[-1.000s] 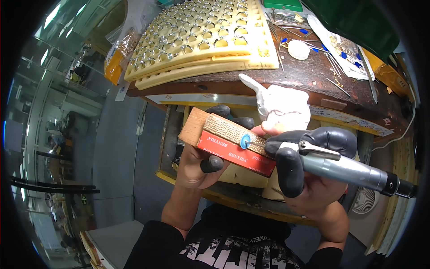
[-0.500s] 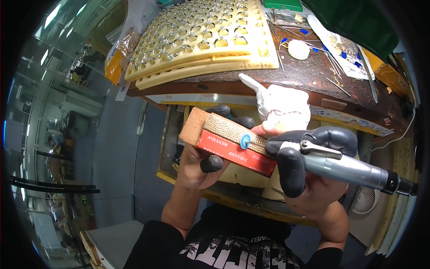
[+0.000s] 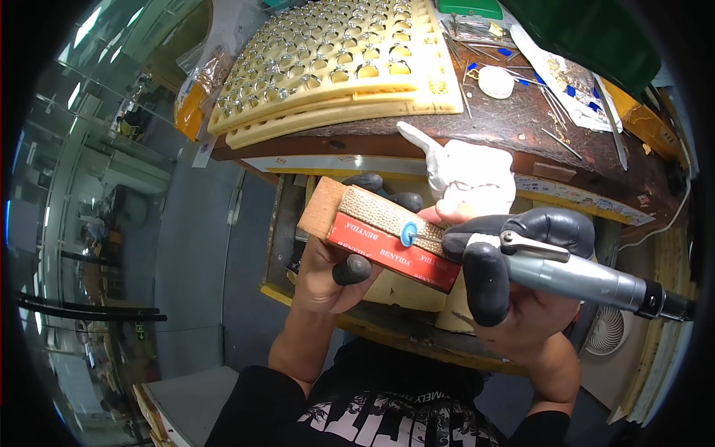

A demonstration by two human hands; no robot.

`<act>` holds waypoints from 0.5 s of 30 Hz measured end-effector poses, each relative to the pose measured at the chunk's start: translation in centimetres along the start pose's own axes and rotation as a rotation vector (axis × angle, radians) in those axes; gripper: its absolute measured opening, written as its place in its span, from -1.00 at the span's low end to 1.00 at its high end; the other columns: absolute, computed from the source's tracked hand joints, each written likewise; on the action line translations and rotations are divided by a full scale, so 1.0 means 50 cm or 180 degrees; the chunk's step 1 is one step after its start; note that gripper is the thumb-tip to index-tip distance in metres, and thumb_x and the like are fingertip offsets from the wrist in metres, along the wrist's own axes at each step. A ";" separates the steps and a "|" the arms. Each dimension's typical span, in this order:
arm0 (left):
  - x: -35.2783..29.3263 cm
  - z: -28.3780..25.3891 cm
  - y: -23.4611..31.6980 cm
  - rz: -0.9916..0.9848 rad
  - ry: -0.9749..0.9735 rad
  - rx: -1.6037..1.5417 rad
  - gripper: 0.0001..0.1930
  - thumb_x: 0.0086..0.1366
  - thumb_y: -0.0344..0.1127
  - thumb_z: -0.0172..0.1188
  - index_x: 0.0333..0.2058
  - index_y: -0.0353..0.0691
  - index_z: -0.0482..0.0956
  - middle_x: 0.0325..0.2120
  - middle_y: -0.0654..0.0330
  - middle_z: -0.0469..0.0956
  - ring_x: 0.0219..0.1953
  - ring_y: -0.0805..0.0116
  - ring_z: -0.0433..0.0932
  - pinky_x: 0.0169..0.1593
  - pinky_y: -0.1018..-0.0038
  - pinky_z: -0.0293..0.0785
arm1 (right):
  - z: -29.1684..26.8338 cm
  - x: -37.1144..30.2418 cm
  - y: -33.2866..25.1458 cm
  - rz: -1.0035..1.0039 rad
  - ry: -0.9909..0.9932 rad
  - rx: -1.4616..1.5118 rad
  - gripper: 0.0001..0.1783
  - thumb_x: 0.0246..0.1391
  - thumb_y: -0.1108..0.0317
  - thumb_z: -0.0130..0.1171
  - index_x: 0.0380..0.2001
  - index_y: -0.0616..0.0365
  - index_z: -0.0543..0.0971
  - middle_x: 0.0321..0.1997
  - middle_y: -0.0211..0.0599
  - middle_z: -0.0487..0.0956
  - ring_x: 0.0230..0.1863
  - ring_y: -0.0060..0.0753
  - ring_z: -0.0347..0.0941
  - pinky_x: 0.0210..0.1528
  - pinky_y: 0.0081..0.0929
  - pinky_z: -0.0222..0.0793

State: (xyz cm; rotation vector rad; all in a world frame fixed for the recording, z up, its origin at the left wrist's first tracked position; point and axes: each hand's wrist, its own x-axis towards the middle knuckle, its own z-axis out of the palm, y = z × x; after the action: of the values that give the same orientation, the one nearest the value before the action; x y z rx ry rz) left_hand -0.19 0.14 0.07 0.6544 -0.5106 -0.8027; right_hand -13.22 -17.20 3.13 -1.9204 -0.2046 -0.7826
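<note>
My left hand (image 3: 326, 281), with black finger cots, is closed around a wooden block (image 3: 322, 207) with a red printed side (image 3: 393, 250). A coarse, woven-looking beige strip (image 3: 376, 213) runs along the block's upper face. My right hand (image 3: 494, 292), also in black finger cots, grips a grey rotary handpiece (image 3: 596, 281) with a metal lever, pen-fashion. At the handpiece's tip, a small blue disc (image 3: 408, 234) on a thin shank sits against the strip; whether it spins cannot be seen. Just beyond both hands, a white-wrapped bench pin (image 3: 475, 173) juts from the bench edge.
Stacked cream trays (image 3: 346, 100) hold many silver-coloured rings at the bench's far left. Farther right lie a round white piece (image 3: 496, 82), thin metal burs, blue bits and tweezers (image 3: 612, 123). An open drawer (image 3: 406, 328) is below my hands. A fan (image 3: 605, 331) stands at right.
The block and the blue disc have shifted only very slightly against each other. Both hands keep the same grip.
</note>
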 end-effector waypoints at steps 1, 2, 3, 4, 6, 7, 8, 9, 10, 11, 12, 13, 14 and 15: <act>0.001 0.002 0.000 0.0005 -0.0006 -0.0016 -0.16 0.06 -0.49 0.34 0.26 -0.35 0.04 0.09 0.00 0.37 0.20 0.12 0.35 0.29 0.13 0.24 | -0.002 0.000 -0.002 0.0047 -0.0027 -0.0013 -0.57 -0.09 0.41 0.30 -0.06 0.10 0.55 0.03 -0.22 0.56 0.04 -0.30 0.51 0.10 -0.40 0.37; 0.001 0.003 0.000 0.0010 -0.0013 -0.0032 -0.16 0.06 -0.49 0.34 0.26 -0.35 0.04 0.09 0.00 0.37 0.19 0.12 0.35 0.29 0.13 0.25 | -0.003 -0.001 -0.004 0.0093 -0.0053 -0.0025 -0.57 -0.09 0.41 0.30 -0.06 0.11 0.55 0.03 -0.22 0.55 0.05 -0.30 0.51 0.11 -0.40 0.36; 0.001 0.003 0.000 0.0010 -0.0014 -0.0031 -0.16 0.06 -0.49 0.34 0.26 -0.35 0.04 0.09 0.00 0.37 0.19 0.12 0.35 0.29 0.13 0.25 | -0.002 -0.001 -0.004 0.0093 -0.0052 -0.0026 -0.57 -0.09 0.41 0.30 -0.06 0.11 0.55 0.03 -0.22 0.55 0.05 -0.30 0.51 0.11 -0.40 0.36; 0.001 0.003 0.000 0.0004 0.0003 -0.0020 -0.16 0.06 -0.49 0.34 0.26 -0.35 0.04 0.09 0.00 0.37 0.19 0.12 0.35 0.29 0.13 0.25 | 0.000 -0.001 -0.004 0.0118 -0.0018 0.0099 -0.57 -0.09 0.41 0.30 -0.06 0.10 0.55 0.03 -0.22 0.56 0.04 -0.31 0.51 0.12 -0.40 0.36; 0.001 0.003 0.001 0.0000 0.0021 -0.0008 -0.17 0.06 -0.49 0.34 0.26 -0.35 0.04 0.09 -0.01 0.37 0.19 0.13 0.35 0.28 0.12 0.25 | 0.004 -0.001 -0.002 0.0142 0.0016 0.0225 -0.57 -0.09 0.41 0.30 -0.06 0.10 0.56 0.03 -0.22 0.56 0.04 -0.31 0.51 0.12 -0.40 0.36; 0.001 0.003 0.001 -0.0010 0.0014 -0.0006 -0.16 0.07 -0.49 0.33 0.26 -0.35 0.04 0.09 -0.01 0.37 0.19 0.13 0.35 0.28 0.13 0.25 | 0.005 -0.001 0.001 0.0097 0.0047 0.0255 -0.58 -0.09 0.41 0.30 -0.07 0.10 0.56 0.03 -0.22 0.56 0.04 -0.31 0.51 0.12 -0.40 0.36; 0.001 0.003 0.001 -0.0021 0.0008 -0.0005 -0.16 0.07 -0.49 0.33 0.26 -0.35 0.04 0.09 -0.01 0.38 0.19 0.13 0.36 0.28 0.13 0.25 | 0.007 0.000 0.002 0.0053 0.0078 0.0285 -0.58 -0.09 0.41 0.30 -0.07 0.09 0.56 0.03 -0.22 0.56 0.04 -0.31 0.51 0.11 -0.40 0.36; 0.001 0.003 0.001 -0.0023 0.0007 -0.0005 -0.16 0.07 -0.49 0.33 0.26 -0.35 0.04 0.09 -0.01 0.38 0.19 0.13 0.36 0.28 0.13 0.25 | 0.008 -0.002 0.001 0.0054 0.0079 0.0284 -0.58 -0.09 0.41 0.30 -0.07 0.09 0.56 0.03 -0.22 0.56 0.04 -0.31 0.51 0.11 -0.40 0.36; 0.001 0.003 0.001 -0.0019 0.0009 -0.0008 -0.16 0.07 -0.49 0.33 0.26 -0.34 0.04 0.09 0.00 0.38 0.19 0.13 0.36 0.28 0.13 0.25 | 0.010 -0.004 -0.003 0.0105 0.0156 0.0355 -0.59 -0.09 0.42 0.30 -0.08 0.09 0.57 0.03 -0.22 0.55 0.03 -0.31 0.51 0.11 -0.40 0.37; 0.001 0.003 0.000 -0.0015 0.0011 -0.0010 -0.16 0.07 -0.49 0.33 0.27 -0.34 0.04 0.09 0.00 0.38 0.18 0.14 0.36 0.28 0.13 0.26 | 0.010 -0.006 -0.005 0.0156 0.0232 0.0426 -0.59 -0.09 0.42 0.30 -0.08 0.09 0.57 0.03 -0.21 0.55 0.03 -0.31 0.51 0.10 -0.40 0.38; 0.001 0.004 0.001 -0.0013 0.0012 -0.0008 -0.16 0.07 -0.49 0.33 0.27 -0.34 0.04 0.09 0.00 0.38 0.18 0.14 0.36 0.28 0.13 0.26 | 0.007 -0.004 -0.006 0.0153 0.0231 0.0428 -0.59 -0.09 0.42 0.30 -0.08 0.09 0.57 0.03 -0.21 0.55 0.03 -0.31 0.51 0.10 -0.40 0.38; 0.000 0.005 0.001 -0.0008 0.0036 -0.0008 -0.16 0.07 -0.49 0.33 0.27 -0.34 0.04 0.09 0.00 0.37 0.19 0.14 0.36 0.28 0.13 0.25 | 0.002 0.000 -0.006 0.0118 0.0138 0.0194 -0.59 -0.09 0.41 0.30 -0.09 0.09 0.57 0.03 -0.22 0.56 0.03 -0.31 0.52 0.10 -0.40 0.38; -0.001 0.006 0.002 -0.0002 0.0060 -0.0007 -0.16 0.07 -0.49 0.33 0.27 -0.34 0.04 0.09 0.01 0.37 0.19 0.14 0.36 0.28 0.14 0.25 | 0.000 0.002 -0.007 0.0082 0.0045 -0.0041 -0.60 -0.09 0.41 0.30 -0.09 0.09 0.58 0.02 -0.22 0.56 0.03 -0.31 0.52 0.10 -0.41 0.37; -0.001 0.006 0.001 -0.0001 0.0059 -0.0007 -0.16 0.07 -0.49 0.33 0.27 -0.34 0.04 0.09 0.01 0.37 0.19 0.14 0.36 0.28 0.14 0.25 | 0.000 0.002 -0.006 0.0081 0.0045 -0.0042 -0.60 -0.09 0.41 0.30 -0.09 0.09 0.58 0.02 -0.22 0.56 0.03 -0.31 0.52 0.10 -0.41 0.37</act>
State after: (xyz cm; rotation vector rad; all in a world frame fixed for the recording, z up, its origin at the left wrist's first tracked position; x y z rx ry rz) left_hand -0.35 0.11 0.31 0.6593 -0.4927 -0.7968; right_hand -13.30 -17.07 3.40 -1.9256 -0.1665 -0.7823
